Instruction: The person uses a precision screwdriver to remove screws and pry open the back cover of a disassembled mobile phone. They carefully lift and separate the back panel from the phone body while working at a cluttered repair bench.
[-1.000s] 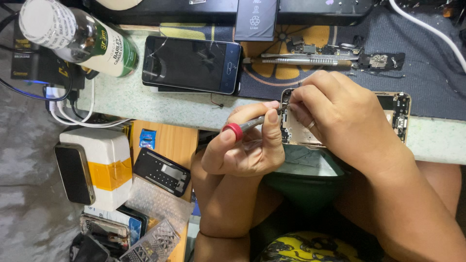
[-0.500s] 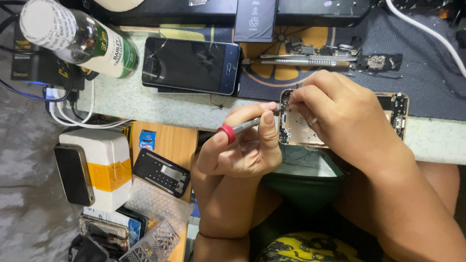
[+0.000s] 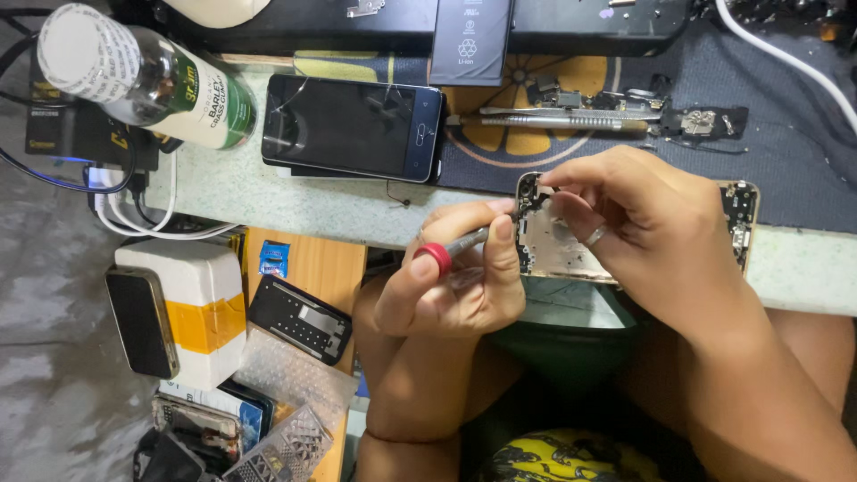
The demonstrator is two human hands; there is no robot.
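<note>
My left hand (image 3: 451, 286) is shut on a small screwdriver with a red cap (image 3: 434, 258). Its tip points right, into the top left corner of an opened phone chassis (image 3: 558, 250). This chassis lies at the front edge of the workbench. My right hand (image 3: 647, 228), a ring on one finger, rests over the chassis and pinches it near that same corner. The hand hides the middle of the chassis; its gold right end (image 3: 741, 223) shows beyond the hand.
A dark smartphone (image 3: 353, 127) lies on the bench (image 3: 268, 201), a bottle (image 3: 143, 76) to its left. A phone battery (image 3: 471, 40), tweezers (image 3: 553, 118) and small parts sit on the dark mat (image 3: 786, 152). Below the bench are a white box (image 3: 192, 308), spare phones and cables.
The left hand and the screwdriver's red cap have dropped slightly. The right hand stays on the chassis.
</note>
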